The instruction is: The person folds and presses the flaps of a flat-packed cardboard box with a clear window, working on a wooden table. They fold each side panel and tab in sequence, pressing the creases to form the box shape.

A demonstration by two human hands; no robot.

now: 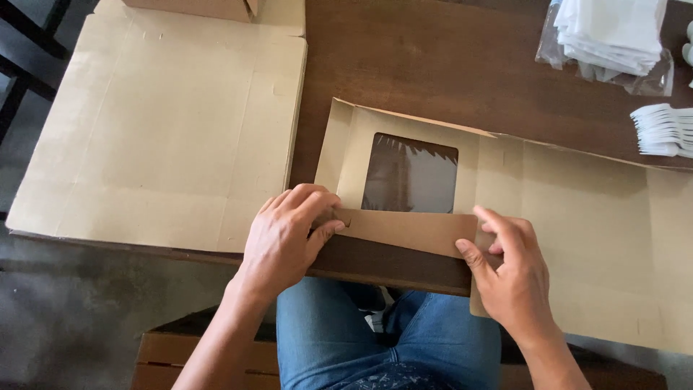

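Observation:
A flat brown cardboard box blank [577, 209] with a clear window [409, 175] lies on the dark wooden table [433, 65]. Its near flap [408, 230] is folded up over the panel below the window. My left hand [285, 238] pinches the flap's left end between thumb and fingers. My right hand [505, 271] grips the flap's right end at the crease, thumb on the flap and fingers curled on the panel beside it.
A large flat sheet of cardboard [159, 123] covers the table's left part, with a cardboard box [209, 7] at its far edge. A clear bag of white items [613, 40] and white plastic forks [664, 130] lie at the far right. My legs in blue jeans [339, 332] are below the table edge.

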